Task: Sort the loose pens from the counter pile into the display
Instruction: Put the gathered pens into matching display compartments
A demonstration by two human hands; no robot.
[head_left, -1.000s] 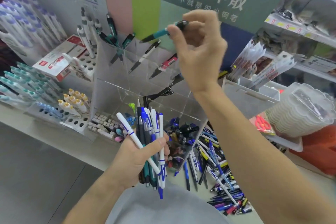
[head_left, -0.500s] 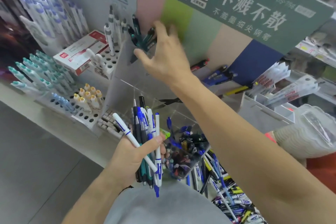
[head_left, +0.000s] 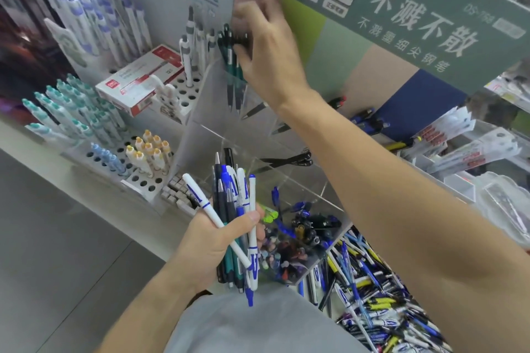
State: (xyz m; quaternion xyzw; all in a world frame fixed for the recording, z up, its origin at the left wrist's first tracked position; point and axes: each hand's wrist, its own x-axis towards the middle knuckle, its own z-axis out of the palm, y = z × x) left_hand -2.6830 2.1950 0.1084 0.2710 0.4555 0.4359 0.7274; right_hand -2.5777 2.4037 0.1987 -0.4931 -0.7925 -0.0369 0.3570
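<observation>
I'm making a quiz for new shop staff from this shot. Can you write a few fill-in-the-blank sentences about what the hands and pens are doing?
1. The bundle of pens is gripped by the ____ hand.
2. The right hand reaches to the teal pens standing in a clear ____ compartment.
3. The loose pen pile lies to the ____ of the left hand.
4. The lettering on the green sign is ____ in colour.

Missing words: left; upper; right; white
</observation>
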